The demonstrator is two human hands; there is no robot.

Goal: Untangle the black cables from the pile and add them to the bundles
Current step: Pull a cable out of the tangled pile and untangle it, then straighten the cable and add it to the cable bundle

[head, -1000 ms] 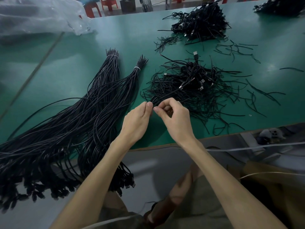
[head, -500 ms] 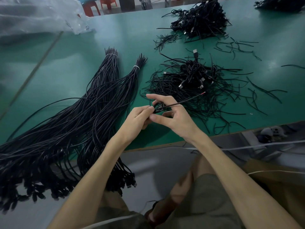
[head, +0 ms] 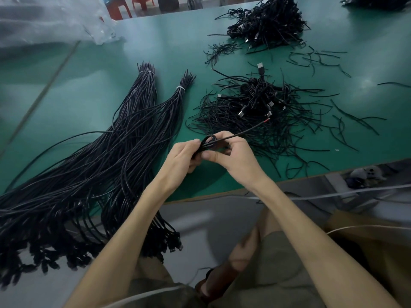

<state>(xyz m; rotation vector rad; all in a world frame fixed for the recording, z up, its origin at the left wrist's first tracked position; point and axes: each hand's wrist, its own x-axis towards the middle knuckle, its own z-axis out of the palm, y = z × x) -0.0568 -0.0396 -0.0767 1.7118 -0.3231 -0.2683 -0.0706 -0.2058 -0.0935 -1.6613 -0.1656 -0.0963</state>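
A coiled black cable (head: 210, 144) is held over the near edge of the green table (head: 93, 85), one free end (head: 249, 131) sticking out to the upper right. My left hand (head: 182, 157) grips the coil's left side; my right hand (head: 233, 155) pinches its right side with thumb and fingers. Just behind lies the tangled pile of black cables (head: 260, 107) with USB plugs. On the left lie two long tied bundles, the left bundle (head: 133, 103) and the right bundle (head: 164, 116), their plug ends hanging off the table's front edge.
A second cable heap (head: 266, 23) sits at the far side, with loose black ties (head: 315, 58) scattered to its right. A clear plastic bag (head: 51, 21) lies at the far left. Red stools (head: 131, 5) stand beyond the table. My knees are under the front edge.
My hands drew a coiled cable out of the pile toward me. The coil now sits between both hands, and its free end points up and right.
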